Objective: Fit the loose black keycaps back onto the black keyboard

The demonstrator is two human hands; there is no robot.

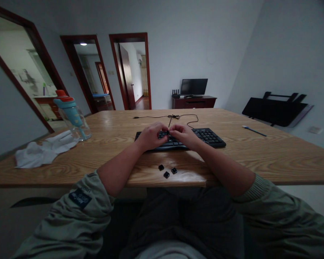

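A black keyboard lies near the front edge of the table, under both hands. My left hand is closed above its left half, thumb and fingers pinched together. My right hand meets it from the other side, also in a pinch. Between the fingertips of the two hands is a small black piece that looks like a keycap, partly hidden by the fingers. In front of the keyboard lie three loose black keycaps: a left keycap, a right keycap and a nearest keycap.
The keyboard's cable runs across the wooden table behind it. At left a clear bottle with a red and blue top stands by crumpled white tissue. A thin blue brush lies at right.
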